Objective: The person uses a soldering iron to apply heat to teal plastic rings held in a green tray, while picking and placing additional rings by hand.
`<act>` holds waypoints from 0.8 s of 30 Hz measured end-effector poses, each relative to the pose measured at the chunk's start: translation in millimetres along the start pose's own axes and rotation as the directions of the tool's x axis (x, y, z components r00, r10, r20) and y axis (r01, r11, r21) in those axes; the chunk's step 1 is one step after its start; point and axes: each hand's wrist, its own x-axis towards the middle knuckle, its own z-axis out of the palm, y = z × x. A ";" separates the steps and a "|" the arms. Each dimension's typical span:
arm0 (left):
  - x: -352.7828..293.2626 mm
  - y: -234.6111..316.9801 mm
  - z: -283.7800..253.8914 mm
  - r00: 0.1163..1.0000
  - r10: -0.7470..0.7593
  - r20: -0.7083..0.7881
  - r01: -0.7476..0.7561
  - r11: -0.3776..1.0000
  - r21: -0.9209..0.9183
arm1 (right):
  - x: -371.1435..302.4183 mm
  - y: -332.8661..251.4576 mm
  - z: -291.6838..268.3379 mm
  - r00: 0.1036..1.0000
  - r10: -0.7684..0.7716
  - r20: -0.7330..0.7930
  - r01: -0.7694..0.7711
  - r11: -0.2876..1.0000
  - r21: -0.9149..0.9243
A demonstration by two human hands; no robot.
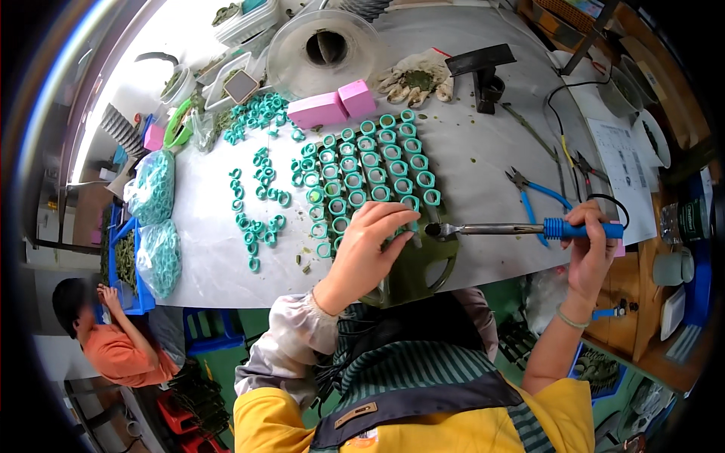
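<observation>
In my right hand (590,245) is a soldering iron (498,229), gripped by its blue handle, its metal shaft pointing left. The dark, wide tip sits just right of my left hand (370,238). The fingers of that hand are pinched together at the near end of a dark green rack (423,268); a bit of teal shows at the fingertips, apparently a teal ring (414,225), mostly covered. Rows of teal rings (375,175) stand on the rack's bars beyond my left hand. Some rings look filled with pale or greenish material, though the details are too small to tell.
Loose teal rings (264,174) lie left of the rack, near bagged rings (151,189). Pink blocks (317,111), a stained glove (415,78) and a black stand (483,72) are behind. Blue-handled cutters (535,198) and a cable (563,128) lie right. A person (121,340) sits at left.
</observation>
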 end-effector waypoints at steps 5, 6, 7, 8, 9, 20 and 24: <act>3.3 -3.7 16.6 0.999 0.018 0.029 -0.019 0.999 0.029 | -0.3 12.2 8.6 0.998 0.019 0.052 -0.022 0.998 0.064; 3.3 -3.9 16.3 0.999 0.015 0.030 -0.016 0.999 0.033 | -0.7 11.9 11.5 0.998 0.022 0.053 -0.025 0.997 0.069; 3.3 -4.3 16.0 0.999 0.027 0.032 -0.028 0.999 0.038 | -0.9 10.2 14.8 0.998 0.015 0.062 -0.020 0.997 0.073; 3.1 -4.8 15.4 0.999 0.038 0.033 -0.039 0.998 0.045 | -1.1 8.9 17.3 0.997 0.009 0.073 -0.015 0.997 0.080; 2.2 -6.8 16.1 0.998 0.044 0.039 -0.047 0.996 0.069 | 0.1 9.1 9.9 0.996 -0.001 0.090 -0.005 0.997 0.071; -0.2 -63.3 -51.7 0.915 -0.175 -0.363 0.293 0.907 0.301 | -0.8 -4.8 -23.5 0.998 -0.028 -0.062 0.026 0.999 -0.042; -17.3 -95.0 -71.4 0.886 -0.398 -0.237 0.436 0.890 0.133 | -1.0 -5.3 -20.4 0.997 -0.046 -0.065 0.042 0.997 -0.067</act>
